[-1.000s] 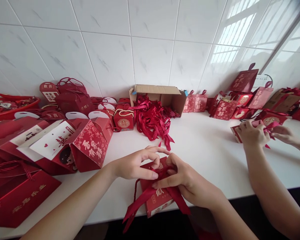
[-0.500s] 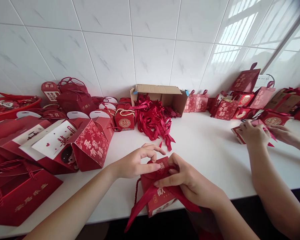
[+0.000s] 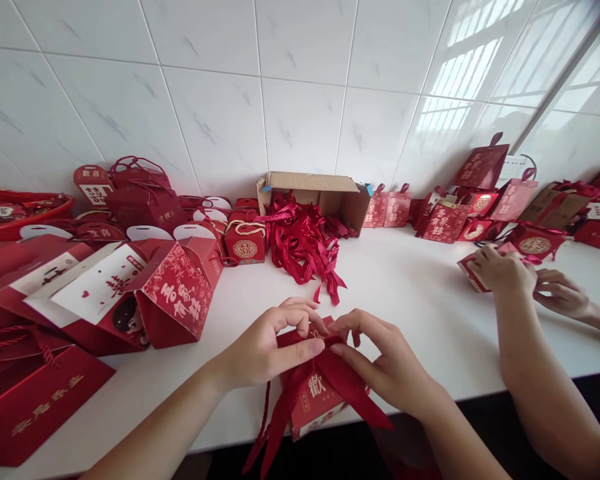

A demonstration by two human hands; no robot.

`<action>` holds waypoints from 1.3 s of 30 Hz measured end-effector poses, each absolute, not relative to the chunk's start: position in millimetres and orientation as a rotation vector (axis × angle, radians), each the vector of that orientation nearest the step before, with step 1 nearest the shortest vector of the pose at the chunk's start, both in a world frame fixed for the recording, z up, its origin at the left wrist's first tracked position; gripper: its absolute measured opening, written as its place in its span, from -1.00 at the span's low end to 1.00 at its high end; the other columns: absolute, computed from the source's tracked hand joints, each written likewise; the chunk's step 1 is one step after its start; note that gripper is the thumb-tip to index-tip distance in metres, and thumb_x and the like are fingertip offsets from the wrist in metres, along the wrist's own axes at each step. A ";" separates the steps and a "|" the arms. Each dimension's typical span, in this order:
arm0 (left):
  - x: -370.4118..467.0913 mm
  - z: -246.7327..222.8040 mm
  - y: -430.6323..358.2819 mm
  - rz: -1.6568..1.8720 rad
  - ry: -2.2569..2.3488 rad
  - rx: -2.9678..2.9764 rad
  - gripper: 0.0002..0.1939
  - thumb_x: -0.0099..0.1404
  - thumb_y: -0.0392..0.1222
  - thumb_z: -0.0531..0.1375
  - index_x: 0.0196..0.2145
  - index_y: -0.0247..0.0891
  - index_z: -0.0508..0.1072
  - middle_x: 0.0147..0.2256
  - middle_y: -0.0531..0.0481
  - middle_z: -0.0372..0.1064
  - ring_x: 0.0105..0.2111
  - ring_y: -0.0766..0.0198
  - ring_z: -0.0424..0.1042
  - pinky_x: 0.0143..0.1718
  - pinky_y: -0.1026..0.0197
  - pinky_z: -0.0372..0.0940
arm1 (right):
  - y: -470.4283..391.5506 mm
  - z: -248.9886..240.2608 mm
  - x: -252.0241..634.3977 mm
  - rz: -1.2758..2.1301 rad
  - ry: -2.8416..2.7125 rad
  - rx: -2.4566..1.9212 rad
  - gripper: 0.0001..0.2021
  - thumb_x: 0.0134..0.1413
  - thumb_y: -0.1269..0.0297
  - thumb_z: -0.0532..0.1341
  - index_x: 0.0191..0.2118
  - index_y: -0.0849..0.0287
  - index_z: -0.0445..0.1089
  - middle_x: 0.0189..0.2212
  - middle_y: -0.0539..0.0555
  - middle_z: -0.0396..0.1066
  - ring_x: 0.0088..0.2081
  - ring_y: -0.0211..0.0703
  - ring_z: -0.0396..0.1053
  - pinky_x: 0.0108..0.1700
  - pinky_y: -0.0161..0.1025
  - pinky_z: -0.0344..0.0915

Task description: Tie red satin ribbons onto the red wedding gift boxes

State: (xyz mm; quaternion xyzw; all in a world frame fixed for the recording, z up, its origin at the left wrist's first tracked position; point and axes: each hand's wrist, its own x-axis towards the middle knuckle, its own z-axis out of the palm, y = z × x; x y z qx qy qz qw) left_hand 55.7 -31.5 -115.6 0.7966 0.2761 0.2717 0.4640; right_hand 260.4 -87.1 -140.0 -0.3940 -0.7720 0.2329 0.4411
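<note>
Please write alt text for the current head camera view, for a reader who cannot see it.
Two bare hands, left and right, finger a red ribbon on a small red box at the edge of a white table. Behind lies a cardboard box spilling ribbons, with red gift boxes either side; another person's hands work at right.

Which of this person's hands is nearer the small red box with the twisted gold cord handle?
Left. The left hand is in front of the gold-corded box, slightly to its right; the right hand is farther right, its fingertips at a dark red fabric ribbon.
</note>
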 end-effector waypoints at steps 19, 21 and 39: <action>59.5 -119.8 -43.4 0.781 0.844 1.883 -0.63 0.20 -0.18 0.22 -0.59 -0.20 0.09 -0.28 -0.05 0.53 0.03 0.09 0.38 0.03 0.12 0.25 | -92.9 -139.3 258.1 0.615 -1.791 -0.970 -0.84 0.17 0.48 0.18 -0.25 0.11 0.47 -0.36 0.03 0.43 -0.34 -0.26 0.39 -0.29 -0.34 0.32; 59.1 -121.5 -43.2 0.773 0.850 1.883 -0.66 0.20 -0.15 0.24 -0.59 -0.21 0.16 -0.26 -0.05 0.53 0.04 0.07 0.37 0.06 0.08 0.24 | -94.0 -139.4 258.2 0.628 -1.781 -0.991 -0.86 0.18 0.45 0.17 -0.27 0.12 0.46 -0.38 0.03 0.43 -0.35 -0.24 0.38 -0.29 -0.32 0.31; 58.8 -122.8 -39.1 0.720 0.864 1.875 -0.57 0.13 -0.17 0.28 -0.67 -0.20 0.09 -0.30 -0.04 0.54 0.04 0.03 0.37 0.06 0.06 0.21 | -90.2 -142.9 256.4 0.666 -1.730 -1.042 -0.87 0.20 0.39 0.14 -0.33 0.15 0.43 -0.43 0.03 0.40 -0.39 -0.23 0.32 -0.32 -0.29 0.30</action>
